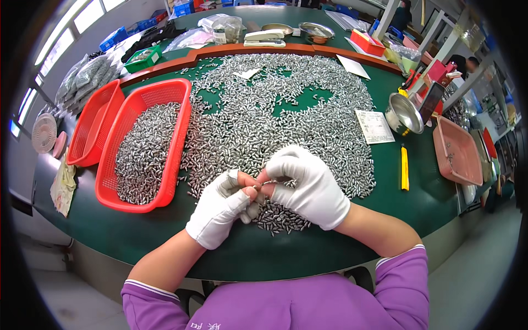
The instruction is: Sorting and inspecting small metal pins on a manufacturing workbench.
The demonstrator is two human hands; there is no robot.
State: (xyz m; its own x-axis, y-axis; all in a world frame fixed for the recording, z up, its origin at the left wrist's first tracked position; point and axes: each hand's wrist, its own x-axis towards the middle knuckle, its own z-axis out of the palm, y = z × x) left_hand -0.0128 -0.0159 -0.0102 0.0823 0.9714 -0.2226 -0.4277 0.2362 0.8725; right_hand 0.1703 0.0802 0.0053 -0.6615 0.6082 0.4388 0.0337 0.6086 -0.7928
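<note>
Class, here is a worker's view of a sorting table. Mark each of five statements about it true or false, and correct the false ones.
1. Both hands wear white gloves. True: the left hand and the right hand are both gloved, with the fingertips bare.
2. The small metal parts lie spread over a green table. True.
3. The nearer red basket is empty. False: it holds a heap of the same metal parts; the red basket behind it looks empty.
4. The hands rest far apart at opposite table edges. False: they meet at the near edge of the pile, fingertips together.
5. A yellow utility knife lies to the person's left. False: it lies to the right, below a steel bowl.
</note>
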